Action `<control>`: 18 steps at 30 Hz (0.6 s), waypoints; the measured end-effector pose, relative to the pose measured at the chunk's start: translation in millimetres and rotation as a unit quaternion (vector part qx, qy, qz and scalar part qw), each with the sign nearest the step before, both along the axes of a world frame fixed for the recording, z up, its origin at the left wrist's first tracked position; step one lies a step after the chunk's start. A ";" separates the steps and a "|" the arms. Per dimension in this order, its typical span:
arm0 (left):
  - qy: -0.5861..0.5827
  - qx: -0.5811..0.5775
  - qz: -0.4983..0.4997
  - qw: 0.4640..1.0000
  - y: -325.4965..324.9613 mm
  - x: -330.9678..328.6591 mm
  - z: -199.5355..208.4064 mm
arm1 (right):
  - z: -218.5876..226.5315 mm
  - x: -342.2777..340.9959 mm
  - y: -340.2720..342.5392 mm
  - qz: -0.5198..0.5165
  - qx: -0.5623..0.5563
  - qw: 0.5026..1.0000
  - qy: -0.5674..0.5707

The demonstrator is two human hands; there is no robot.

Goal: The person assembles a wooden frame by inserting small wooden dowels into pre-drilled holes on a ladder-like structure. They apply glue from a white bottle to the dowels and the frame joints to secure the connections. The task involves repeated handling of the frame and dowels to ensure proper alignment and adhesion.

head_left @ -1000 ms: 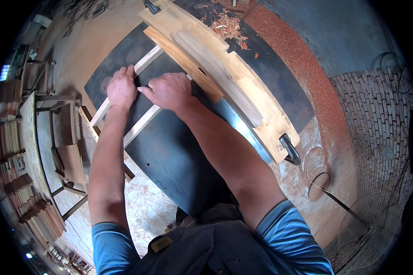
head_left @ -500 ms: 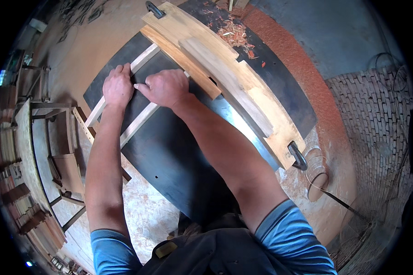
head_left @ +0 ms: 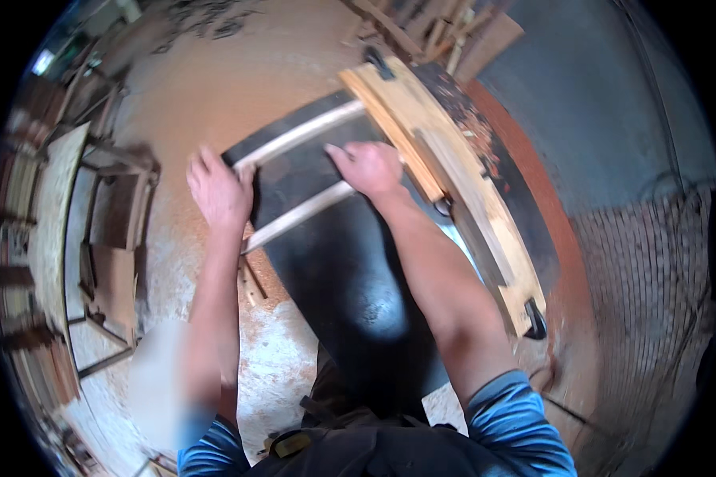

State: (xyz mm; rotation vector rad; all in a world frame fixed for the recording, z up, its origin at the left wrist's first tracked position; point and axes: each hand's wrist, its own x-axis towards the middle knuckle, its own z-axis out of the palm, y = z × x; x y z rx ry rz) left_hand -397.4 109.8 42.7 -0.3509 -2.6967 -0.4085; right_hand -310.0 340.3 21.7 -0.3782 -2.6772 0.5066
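Observation:
A wooden frame (head_left: pixel 302 133) lies over a black tabletop (head_left: pixel 338 266); two pale slats meet an orange-brown rail (head_left: pixel 402 143) at their right ends. My left hand (head_left: pixel 221 191) is at the frame's left end, fingers spread and slightly blurred, its thumb beside the far slat. It covers most of that end; a piece with holes (head_left: pixel 252 282) shows below it. Closed around the near slat close to the brown rail is my right hand (head_left: pixel 372 168), thumb stretched leftward. Beyond the rail, a long light wooden board (head_left: pixel 523 288) is held along the tabletop by dark clamps (head_left: pixel 536 319).
Wood shavings (head_left: pixel 473 131) lie on the tabletop behind the board. Scrap timber (head_left: pixel 485 40) is piled at the far side. Left stand a pale-topped table (head_left: pixel 60 215) and stacked wood pieces (head_left: pixel 16 191). A brick surface (head_left: pixel 644 278) is at right.
My left hand has left the far slat for the frame's left end, its fingers now spread. My right hand stays on the near slat. The whole view has shifted, with the table appearing further right.

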 end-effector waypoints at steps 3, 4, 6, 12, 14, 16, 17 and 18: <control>-0.386 0.295 0.102 0.868 -93.7 10.5 -26.0 | 1.9 5.4 -34.8 0.006 -0.011 0.999 0.031; -0.437 0.366 0.112 0.814 -123.2 16.2 -38.7 | 2.7 10.1 -53.6 0.021 -0.002 0.998 0.059; -0.475 0.414 0.130 0.766 -157.8 39.5 -39.9 | -5.3 29.8 -71.8 0.055 -0.017 0.993 0.105; -0.375 0.534 0.213 0.727 -195.1 194.3 23.5 | 27.9 129.9 -119.2 0.267 -0.123 0.941 0.169; -0.312 0.604 0.241 0.692 -233.8 267.8 23.2 | 44.6 180.8 -140.2 0.361 -0.175 0.901 0.166; -0.208 0.642 0.309 0.670 -265.4 342.7 30.2 | 52.4 223.3 -155.5 0.449 -0.211 0.856 0.148; -0.158 0.669 0.333 0.645 -280.8 381.8 31.1 | 51.0 246.5 -162.0 0.488 -0.243 0.829 0.126; -0.121 0.674 0.365 0.632 -294.7 423.1 32.9 | 47.3 267.2 -164.3 0.509 -0.241 0.821 0.097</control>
